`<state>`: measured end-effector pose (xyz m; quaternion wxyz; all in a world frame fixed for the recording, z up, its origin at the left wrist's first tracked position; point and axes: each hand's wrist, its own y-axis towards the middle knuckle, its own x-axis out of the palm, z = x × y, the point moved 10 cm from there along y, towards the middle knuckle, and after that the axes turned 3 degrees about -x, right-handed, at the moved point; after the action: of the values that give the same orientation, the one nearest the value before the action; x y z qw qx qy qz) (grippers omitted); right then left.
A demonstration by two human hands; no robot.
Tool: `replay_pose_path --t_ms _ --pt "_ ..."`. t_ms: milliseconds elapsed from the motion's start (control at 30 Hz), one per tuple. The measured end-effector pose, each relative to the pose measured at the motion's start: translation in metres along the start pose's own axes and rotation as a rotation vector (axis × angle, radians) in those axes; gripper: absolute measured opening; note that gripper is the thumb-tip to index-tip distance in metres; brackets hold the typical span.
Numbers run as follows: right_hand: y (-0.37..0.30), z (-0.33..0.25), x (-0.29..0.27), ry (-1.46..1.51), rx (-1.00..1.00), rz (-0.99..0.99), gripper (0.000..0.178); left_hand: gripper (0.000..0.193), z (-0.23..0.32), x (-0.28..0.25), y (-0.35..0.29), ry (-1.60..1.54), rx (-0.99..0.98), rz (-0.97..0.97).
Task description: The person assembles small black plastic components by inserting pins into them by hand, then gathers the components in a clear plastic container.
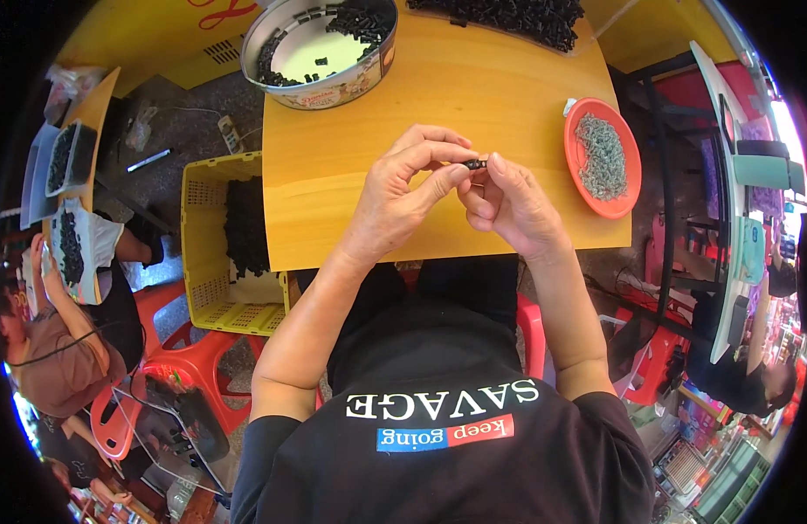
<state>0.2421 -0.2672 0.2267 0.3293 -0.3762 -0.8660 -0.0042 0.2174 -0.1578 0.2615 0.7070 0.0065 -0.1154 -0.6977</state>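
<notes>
A small dark cylindrical part (pixel 476 163) is held between my two hands above the wooden table (pixel 334 218). My left hand (pixel 390 196) pinches its left end with thumb and fingers. The thumb and fingertips of my right hand (pixel 521 205) close around the other end. My fingers cover much of the part, so its exact kind cannot be told. To the right of my right hand sits an orange-red plate (pixel 571 140) heaped with small silvery-grey metal pieces (pixel 603 157).
A round tin (pixel 334 90) with small black parts stands at the table's far left. More black parts (pixel 517 19) lie at the far edge. Left of the table is a yellow crate (pixel 194 223) holding dark pieces. People work at tables on both sides; red stools stand nearby.
</notes>
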Motion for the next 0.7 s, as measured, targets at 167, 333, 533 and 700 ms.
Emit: replay_pose_path --t_ms 167,333,533,700 --pt "-0.009 0.007 0.009 0.185 0.042 -0.038 0.033 0.018 0.020 0.006 -0.004 0.058 0.043 0.000" --pt "-0.011 0.012 0.021 0.321 0.051 -0.044 0.027 0.020 0.041 0.007 -0.008 0.220 0.205 0.036" --pt "-0.014 0.009 0.034 0.375 -0.067 -0.013 0.018 0.020 0.046 0.007 -0.020 0.119 0.212 0.111" --pt "-0.005 0.009 0.044 0.305 -0.066 0.012 0.020 0.019 0.058 -0.001 -0.025 0.099 0.244 0.126"
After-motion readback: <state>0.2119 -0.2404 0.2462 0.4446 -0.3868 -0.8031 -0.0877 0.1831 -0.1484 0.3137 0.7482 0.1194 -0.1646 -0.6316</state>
